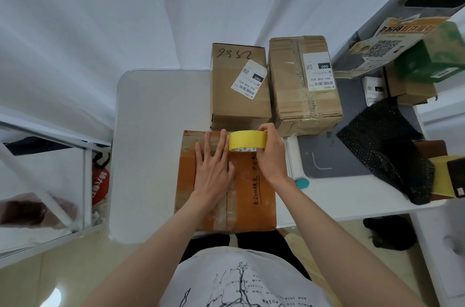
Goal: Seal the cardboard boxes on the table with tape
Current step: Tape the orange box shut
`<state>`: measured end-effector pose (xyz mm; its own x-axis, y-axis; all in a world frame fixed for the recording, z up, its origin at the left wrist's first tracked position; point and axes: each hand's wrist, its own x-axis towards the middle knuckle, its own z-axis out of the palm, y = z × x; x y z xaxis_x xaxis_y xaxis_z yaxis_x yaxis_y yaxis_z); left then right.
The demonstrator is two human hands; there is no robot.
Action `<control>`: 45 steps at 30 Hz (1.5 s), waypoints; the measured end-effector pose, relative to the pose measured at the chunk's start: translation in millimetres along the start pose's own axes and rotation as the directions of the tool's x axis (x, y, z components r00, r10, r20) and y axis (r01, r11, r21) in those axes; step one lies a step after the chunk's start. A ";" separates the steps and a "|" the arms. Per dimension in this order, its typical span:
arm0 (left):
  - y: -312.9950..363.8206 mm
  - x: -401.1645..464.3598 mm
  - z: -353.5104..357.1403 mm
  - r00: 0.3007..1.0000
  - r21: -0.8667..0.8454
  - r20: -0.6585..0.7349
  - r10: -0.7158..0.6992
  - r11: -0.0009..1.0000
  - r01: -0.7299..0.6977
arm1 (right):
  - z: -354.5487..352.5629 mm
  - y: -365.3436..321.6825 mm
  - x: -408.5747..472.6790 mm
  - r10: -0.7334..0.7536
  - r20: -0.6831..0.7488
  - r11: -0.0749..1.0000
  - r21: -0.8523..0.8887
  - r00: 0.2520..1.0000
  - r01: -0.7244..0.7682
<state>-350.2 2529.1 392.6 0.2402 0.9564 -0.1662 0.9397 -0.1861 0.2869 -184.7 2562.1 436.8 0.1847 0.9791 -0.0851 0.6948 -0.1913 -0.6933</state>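
Left hand [213,168] lies flat, fingers straight, pressing on the top of the orange-brown cardboard box [251,196] that sits at the near edge of the white counter [156,135], right over its centre seam; right hand [270,150] is curled round the yellow roll of paper tape [247,140], holding it on edge at the box's far end, beside the left fingertips. Behind, two plain brown cardboard boxes with white shipping labels, one [239,85] and the other [304,85], stand side by side touching. The roll looks light and stiff, best gripped round its outer rim as it is now; paper tape likely tears easily, so a steady, low pull along the seam seems wise. The box flaps look springy, so that flat palm probably needs to keep them down while the tape goes on
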 end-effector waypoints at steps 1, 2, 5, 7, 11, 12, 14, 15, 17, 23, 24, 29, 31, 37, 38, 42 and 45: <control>3.2 0.5 0.1 1.000 -0.001 0.002 -0.002 1.000 0.002 | -0.2 2.5 -0.5 0.026 -0.001 0.999 0.039 1.000 -0.026; 5.4 1.1 0.0 1.000 -0.005 0.004 0.003 1.000 -0.003 | -0.7 4.6 -1.3 0.058 -0.002 0.995 0.084 0.998 -0.058; 6.4 2.5 -0.5 1.000 -0.004 0.020 0.013 1.000 -0.013 | -0.1 5.5 -2.7 0.125 0.017 0.981 0.145 0.992 -0.126; 4.9 2.4 1.1 1.000 0.006 0.019 0.011 1.000 -0.011 | 3.5 1.7 -0.8 0.130 0.054 0.990 0.049 0.990 -0.133; 3.4 2.4 4.4 1.000 0.026 0.024 -0.002 1.000 0.002 | 6.4 -6.1 6.0 0.153 0.067 0.988 -0.037 0.986 -0.150; 3.3 2.2 4.7 1.000 0.031 0.020 -0.003 1.000 0.003 | 5.8 -6.4 6.6 0.139 0.067 0.989 -0.051 0.988 -0.136; 3.5 2.2 5.7 1.000 0.041 0.021 -0.004 0.999 0.004 | 3.7 -6.6 6.4 0.101 0.076 0.992 -0.084 0.992 -0.095; 3.7 2.4 6.0 1.000 0.046 0.021 -0.006 0.999 0.005 | 2.8 -7.0 6.1 0.084 0.078 0.992 -0.098 0.993 -0.076; 3.9 2.1 6.3 1.000 0.050 0.017 -0.006 0.999 0.005 | 2.0 -8.6 5.0 0.062 0.081 0.991 -0.124 0.995 -0.051; 3.1 2.0 5.6 1.000 0.015 0.006 0.006 1.000 -0.006 | -1.3 -12.2 6.3 -0.001 0.096 0.987 -0.158 0.995 0.017; 3.6 2.0 5.1 1.000 0.013 0.006 0.008 1.000 -0.008 | -2.0 -12.2 6.9 -0.005 0.096 0.988 -0.152 0.995 0.020; 6.0 1.1 2.3 0.999 0.021 0.031 0.013 1.000 -0.014 | -5.4 -11.3 7.1 -0.028 0.087 0.989 -0.142 0.996 0.040; 7.2 1.2 0.3 0.999 0.029 0.048 0.009 1.000 -0.011 | -5.9 -11.1 7.4 -0.034 0.088 0.989 -0.142 0.996 0.046; 7.1 1.8 -4.2 0.997 0.053 0.082 -0.001 0.999 -0.004 | -8.0 -11.5 10.4 -0.036 0.081 0.992 -0.115 0.996 0.045; 7.0 1.9 -4.7 0.996 0.058 0.088 -0.001 0.998 -0.004 | -9.3 -11.4 10.5 -0.033 0.078 0.994 -0.101 0.996 0.040; 7.5 1.2 -6.6 0.995 0.066 0.103 -0.009 0.998 0.002 | -24.8 1.1 8.0 0.016 0.015 0.996 -0.091 1.000 -0.015; 8.0 0.7 -6.5 0.994 0.065 0.106 -0.014 0.998 0.007 | -53.1 23.6 8.8 0.103 -0.070 0.984 -0.136 0.992 -0.112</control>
<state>-344.0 2529.7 400.9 0.2515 0.9295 -0.2697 0.9553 -0.1936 0.2235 -129.9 2562.5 457.7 0.3039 0.9468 -0.1059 0.7575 -0.3075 -0.5758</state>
